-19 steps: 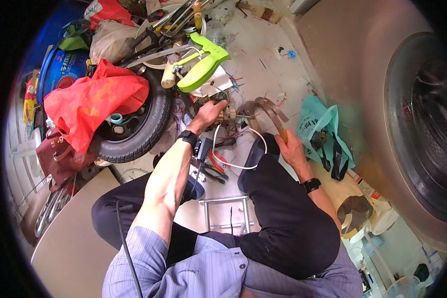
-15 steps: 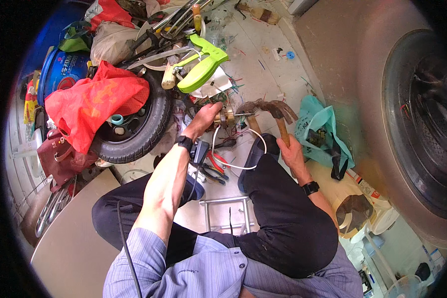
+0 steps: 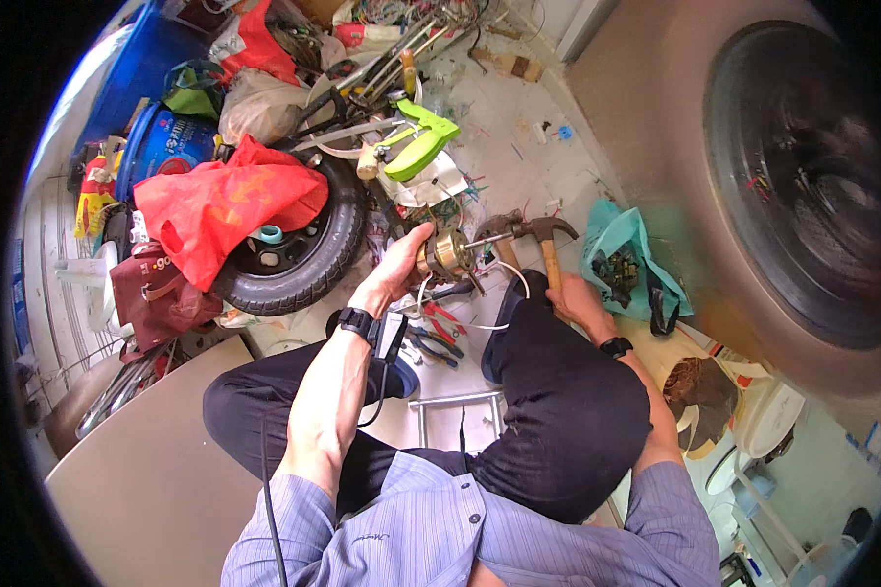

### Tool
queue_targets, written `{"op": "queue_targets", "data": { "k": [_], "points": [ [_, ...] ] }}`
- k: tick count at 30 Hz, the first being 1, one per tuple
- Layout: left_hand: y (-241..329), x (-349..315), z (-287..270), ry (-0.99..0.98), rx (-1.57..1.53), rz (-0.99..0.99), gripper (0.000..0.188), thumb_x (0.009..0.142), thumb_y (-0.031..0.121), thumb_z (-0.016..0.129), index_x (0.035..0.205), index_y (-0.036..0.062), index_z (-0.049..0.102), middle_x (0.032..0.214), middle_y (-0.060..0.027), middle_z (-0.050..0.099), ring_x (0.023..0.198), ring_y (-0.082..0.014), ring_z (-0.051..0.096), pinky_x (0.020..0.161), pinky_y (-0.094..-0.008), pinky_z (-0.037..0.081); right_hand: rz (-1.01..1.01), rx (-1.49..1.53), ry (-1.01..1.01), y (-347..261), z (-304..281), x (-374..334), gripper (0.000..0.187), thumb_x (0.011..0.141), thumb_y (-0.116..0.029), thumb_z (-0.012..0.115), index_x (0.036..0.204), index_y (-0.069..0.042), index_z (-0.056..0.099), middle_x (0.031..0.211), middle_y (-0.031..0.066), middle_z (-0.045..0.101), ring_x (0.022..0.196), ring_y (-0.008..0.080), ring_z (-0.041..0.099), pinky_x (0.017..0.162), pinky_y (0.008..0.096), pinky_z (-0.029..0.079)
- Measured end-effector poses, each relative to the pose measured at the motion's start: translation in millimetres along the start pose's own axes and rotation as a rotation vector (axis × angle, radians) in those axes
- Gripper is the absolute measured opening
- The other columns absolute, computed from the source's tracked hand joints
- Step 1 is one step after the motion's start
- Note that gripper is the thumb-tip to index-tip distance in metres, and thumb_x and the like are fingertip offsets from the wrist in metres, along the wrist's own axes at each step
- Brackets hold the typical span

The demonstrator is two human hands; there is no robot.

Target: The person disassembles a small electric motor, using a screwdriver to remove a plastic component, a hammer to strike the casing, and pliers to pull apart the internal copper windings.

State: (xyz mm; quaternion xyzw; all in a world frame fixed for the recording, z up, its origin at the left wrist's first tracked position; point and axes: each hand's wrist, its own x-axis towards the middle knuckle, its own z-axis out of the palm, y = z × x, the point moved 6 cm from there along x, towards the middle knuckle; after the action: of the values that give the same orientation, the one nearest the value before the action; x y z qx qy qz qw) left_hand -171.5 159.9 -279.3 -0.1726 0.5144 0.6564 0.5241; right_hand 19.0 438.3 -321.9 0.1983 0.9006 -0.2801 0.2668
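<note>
My left hand (image 3: 398, 268) grips a small brass-coloured electric motor (image 3: 446, 254), its fingers partly hidden behind the body. The thin metal shaft (image 3: 491, 241) points right, and a white cable (image 3: 525, 282) loops from the motor toward my knee. In my right hand (image 3: 579, 301) is a claw hammer (image 3: 550, 256), held by its wooden handle. Its head is close to the shaft's tip; whether they touch I cannot tell. Just behind the shaft, a second hammer-like tool (image 3: 506, 254) with a wooden handle stands near my shoe. Red-handled pliers (image 3: 442, 315) lie below the motor.
A tyre (image 3: 338, 256) under a red plastic bag (image 3: 235, 201) stands at left. Beyond the motor lies a lime-green saw handle (image 3: 424, 147) among tools. At right are a teal bag (image 3: 612, 240) and a large round-doored machine (image 3: 690, 147). A metal frame (image 3: 423, 421) sits between my legs.
The hammer head, blurred by motion before, now shows sharply beside the shaft. My left hand has tilted the motor, so more of its round end shows. The whole view has shifted slightly.
</note>
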Motion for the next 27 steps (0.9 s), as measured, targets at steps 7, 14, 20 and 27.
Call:
{"op": "queue_targets", "data": {
  "k": [7, 14, 20, 27],
  "points": [
    [57, -86, 49, -0.097, 0.14, 0.164, 0.039, 0.103, 0.047, 0.051, 0.113, 0.0108, 0.063, 0.088, -0.0041, 0.073, 0.064, -0.0162, 0.07, 0.051, -0.0314, 0.056, -0.314, 0.414, -0.236, -132, -176, -71, 0.029, 0.097, -0.026, 0.065, 0.11, 0.0, 0.07, 0.087, 0.007, 0.069, 0.077, 0.0155, 0.064, 0.07, 0.0332, 0.052],
    [122, -189, 90, -0.078, 0.179, 0.325, 0.046, 0.101, 0.051, 0.051, 0.109, 0.0092, 0.069, 0.083, -0.0043, 0.075, 0.058, -0.0145, 0.068, 0.047, -0.0296, 0.054, -0.771, 0.038, 0.079, -278, -296, -170, 0.033, 0.094, -0.028, 0.069, 0.111, 0.0, 0.069, 0.087, 0.0168, 0.071, 0.078, 0.0304, 0.067, 0.075, 0.0391, 0.053],
    [164, -260, 92, -0.005, 0.138, 0.481, 0.043, 0.102, 0.048, 0.051, 0.111, 0.0091, 0.067, 0.087, -0.0013, 0.073, 0.059, -0.012, 0.067, 0.046, -0.0275, 0.052, -0.92, -0.025, 0.361, -352, -284, -196, 0.024, 0.092, -0.024, 0.071, 0.089, 0.0, 0.068, 0.075, 0.0179, 0.065, 0.068, 0.0312, 0.066, 0.065, 0.0408, 0.052],
    [164, -303, 53, 0.01, 0.25, 0.468, 0.031, 0.102, 0.042, 0.056, 0.105, 0.0137, 0.067, 0.081, 0.0036, 0.07, 0.061, -0.0072, 0.065, 0.047, -0.0231, 0.049, -0.939, 0.003, 0.237, -379, -258, -201, 0.023, 0.092, -0.022, 0.071, 0.092, 0.001, 0.067, 0.07, 0.0135, 0.065, 0.062, 0.0252, 0.066, 0.061, 0.0375, 0.051]
  ]
}}
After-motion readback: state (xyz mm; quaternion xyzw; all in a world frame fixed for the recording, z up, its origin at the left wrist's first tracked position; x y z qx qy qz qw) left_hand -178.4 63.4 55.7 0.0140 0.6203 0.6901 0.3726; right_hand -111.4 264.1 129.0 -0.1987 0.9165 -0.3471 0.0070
